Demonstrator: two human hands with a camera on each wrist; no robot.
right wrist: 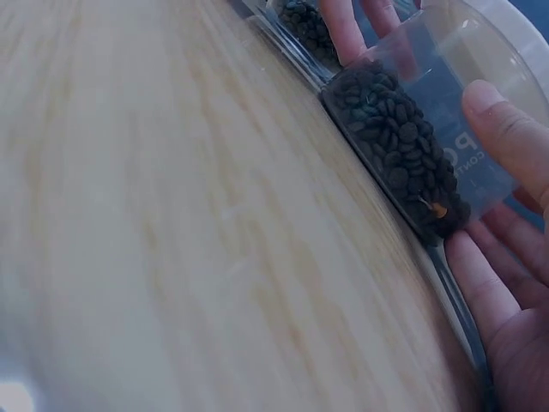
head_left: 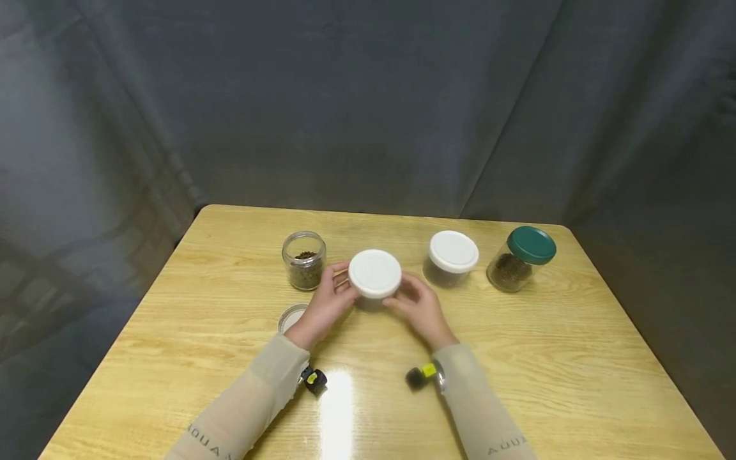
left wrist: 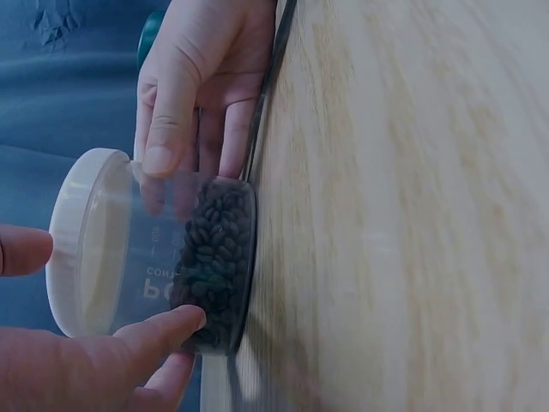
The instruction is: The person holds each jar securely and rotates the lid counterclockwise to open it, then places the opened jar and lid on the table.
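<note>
Left hand (head_left: 329, 301), mine, curled round left side of round clear plastic tub (left wrist: 163, 245) with flat white lid (head_left: 375, 272). My right hand (head_left: 422, 310) grips opposite side, thumb against wall. Tub upright between my hands, dark pellets (left wrist: 214, 245) low inside. Lidless clear round jar (head_left: 304, 263) just beside left fingers.

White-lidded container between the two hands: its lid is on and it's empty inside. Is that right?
Not quite: it isn't empty. The left wrist view shows dark pellets inside the container. The white lid is on, as you say.
</note>
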